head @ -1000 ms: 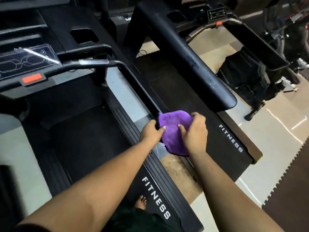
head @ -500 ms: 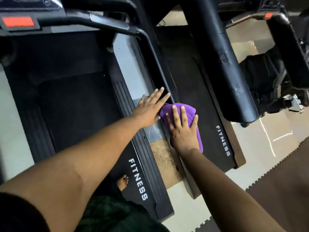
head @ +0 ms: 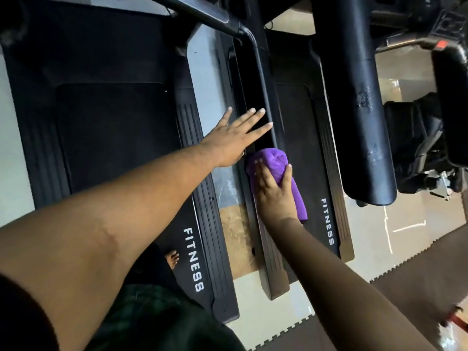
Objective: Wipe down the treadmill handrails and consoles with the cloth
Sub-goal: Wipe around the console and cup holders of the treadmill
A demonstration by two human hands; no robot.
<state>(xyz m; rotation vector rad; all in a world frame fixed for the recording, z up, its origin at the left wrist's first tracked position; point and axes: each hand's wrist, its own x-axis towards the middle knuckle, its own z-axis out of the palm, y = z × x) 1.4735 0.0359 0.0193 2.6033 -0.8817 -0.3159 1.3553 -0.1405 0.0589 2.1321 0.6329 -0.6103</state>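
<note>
Left grip released: fingers straight and spread, palm down, laid over the thin black handrail. Right grip just beside it and nearer the body, grasping the purple cloth, fingers and thumb wrapped round the bunched fabric. Cloth pressed against the lower end of the same handrail, directly below the left fingertips, its tail hanging past the right wrist. Under both grips, two treadmill decks side by side, each side rail lettered FITNESS. To the right of the right grip, a thick padded black bar. Below the left forearm, a bare foot.
</note>
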